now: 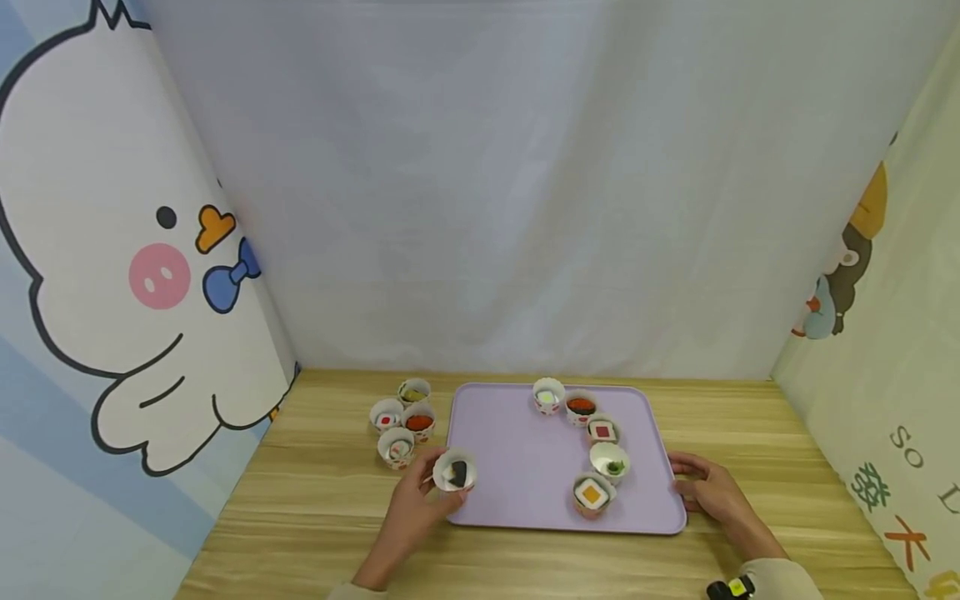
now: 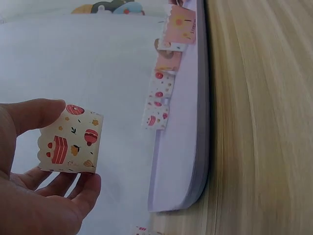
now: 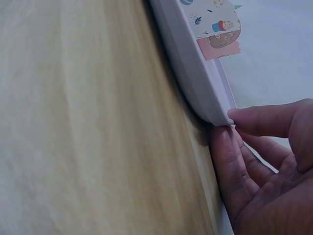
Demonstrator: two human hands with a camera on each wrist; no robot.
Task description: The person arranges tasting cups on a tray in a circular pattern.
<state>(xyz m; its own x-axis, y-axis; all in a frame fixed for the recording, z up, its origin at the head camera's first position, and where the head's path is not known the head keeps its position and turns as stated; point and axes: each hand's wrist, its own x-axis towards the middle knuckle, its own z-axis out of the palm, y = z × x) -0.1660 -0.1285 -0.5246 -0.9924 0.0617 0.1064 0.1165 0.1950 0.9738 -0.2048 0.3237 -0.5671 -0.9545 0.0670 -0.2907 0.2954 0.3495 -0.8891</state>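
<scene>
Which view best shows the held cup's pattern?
Left wrist: the cup is close in the left hand, pattern clear. Head shows it small, mainly its inside. Right wrist doesn't show it.

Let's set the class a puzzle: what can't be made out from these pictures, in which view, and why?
Left wrist: the filling of the held cup, hidden by its wall.
Head: what the dark piece in that cup is; too small.
Right wrist: the whole white cup, cut off by the top edge.
Head: the yellow print, cut off at the bottom right corner.
</scene>
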